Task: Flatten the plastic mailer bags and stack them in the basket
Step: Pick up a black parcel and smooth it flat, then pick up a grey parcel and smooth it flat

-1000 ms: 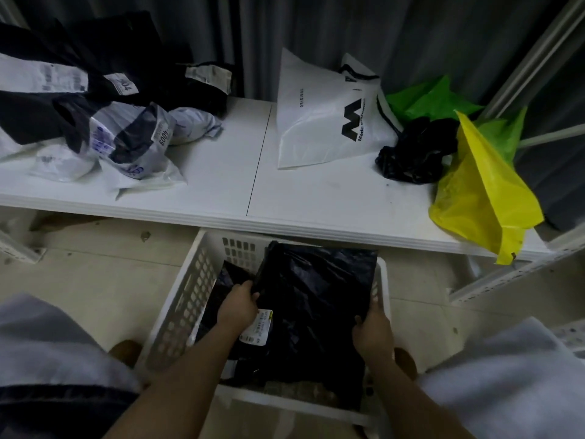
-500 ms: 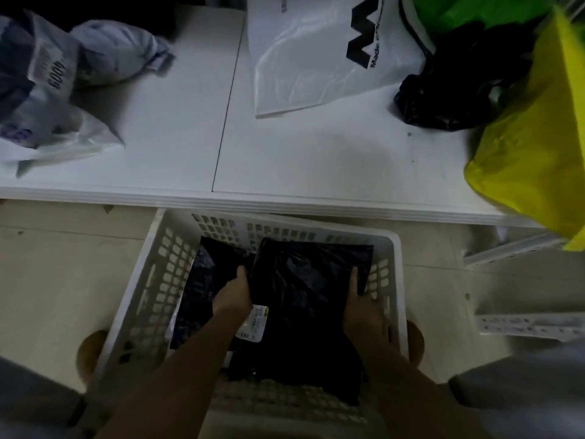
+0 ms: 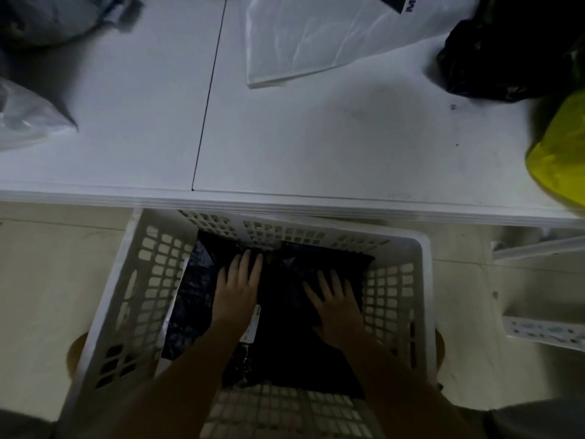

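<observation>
Below the white counter (image 3: 285, 147), on a pale floor (image 3: 44, 267), stands one white lattice basket (image 3: 424, 280). Inside it lies a black mailer bag (image 3: 285, 312) atop another dark bag (image 3: 193, 299). Two hands press flat on it: the left hand (image 3: 237, 289) and the right hand (image 3: 335, 308), each grip spread wide, fingers straight, clasping nothing. On the counter lie one white printed bag (image 3: 310, 42), one black bag (image 3: 493, 58), one yellow bag (image 3: 560, 147) and two pale grey bags at the left edge.

Head view, steeply downward, close.
</observation>
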Motion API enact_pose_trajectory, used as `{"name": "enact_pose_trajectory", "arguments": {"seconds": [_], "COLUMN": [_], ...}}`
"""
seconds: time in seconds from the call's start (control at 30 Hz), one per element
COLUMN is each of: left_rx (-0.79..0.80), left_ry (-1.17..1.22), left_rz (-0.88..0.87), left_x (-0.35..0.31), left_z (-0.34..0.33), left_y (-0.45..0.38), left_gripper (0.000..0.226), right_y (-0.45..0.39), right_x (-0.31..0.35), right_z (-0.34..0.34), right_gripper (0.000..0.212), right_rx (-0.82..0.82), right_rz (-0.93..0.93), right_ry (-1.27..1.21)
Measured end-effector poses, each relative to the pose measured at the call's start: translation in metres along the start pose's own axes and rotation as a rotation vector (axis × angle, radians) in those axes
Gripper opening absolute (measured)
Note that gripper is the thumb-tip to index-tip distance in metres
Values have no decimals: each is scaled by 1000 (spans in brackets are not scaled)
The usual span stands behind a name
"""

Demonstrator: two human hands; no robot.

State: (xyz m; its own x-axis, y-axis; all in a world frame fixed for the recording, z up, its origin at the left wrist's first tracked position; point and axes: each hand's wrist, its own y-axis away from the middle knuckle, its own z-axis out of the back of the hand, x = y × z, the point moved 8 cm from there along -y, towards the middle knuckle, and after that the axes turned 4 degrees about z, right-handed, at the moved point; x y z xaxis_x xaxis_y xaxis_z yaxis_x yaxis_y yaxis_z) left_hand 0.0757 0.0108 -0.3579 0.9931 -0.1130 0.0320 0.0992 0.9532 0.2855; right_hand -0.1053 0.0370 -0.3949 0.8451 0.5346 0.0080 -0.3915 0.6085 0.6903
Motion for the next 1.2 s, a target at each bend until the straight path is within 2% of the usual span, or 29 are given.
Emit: {"name": "enact_pose_trajectory", "arguments": {"seconds": [0.1, 0.17, 0.3, 0.47, 0.6, 0.77, 0.87, 0.97, 1.07, 1.17, 1.2], "left_rx": [271, 462, 591, 401, 304, 369, 390, 382, 262, 86, 37], "left_ry": [300, 452, 411, 254, 188, 113, 228, 237, 254, 254, 272], "left_rz": [180, 231, 262, 323, 284, 200, 198, 182, 209, 234, 251], "left_x": [11, 14, 18, 24, 24, 24, 26, 34, 50, 71, 80], "left_z": [-26, -44, -50, -27, -1, 41, 72, 112, 165, 221, 238], "left_y": [-5, -8, -14, -17, -12, -6, 0, 7, 16, 22, 25], "left_gripper": [76, 60, 48, 44, 41, 28, 28, 23, 24, 25, 25], "right_y": [-6, -6, -5, -7, 0, 18, 31, 50, 73, 94, 101], "right_x": [-1, -2, -3, -4, 2, 14, 25, 32, 44, 58, 65], "right_z": [-33, -49, -42, 2, 42, 93, 114, 154, 206, 260, 278], "right_gripper": [92, 87, 72, 42, 17, 23, 21, 37, 32, 14, 16], "right_rx": [191, 326, 359, 178, -4, -27, 27, -24, -134, -292, -333], "right_rz": [-12, -17, 21, 81, 58, -1, 16, 10, 24, 65, 78], "right_ry": [-72, -141, -194, -202, -196, -229, -185, -119, -76, -23, -13]}}
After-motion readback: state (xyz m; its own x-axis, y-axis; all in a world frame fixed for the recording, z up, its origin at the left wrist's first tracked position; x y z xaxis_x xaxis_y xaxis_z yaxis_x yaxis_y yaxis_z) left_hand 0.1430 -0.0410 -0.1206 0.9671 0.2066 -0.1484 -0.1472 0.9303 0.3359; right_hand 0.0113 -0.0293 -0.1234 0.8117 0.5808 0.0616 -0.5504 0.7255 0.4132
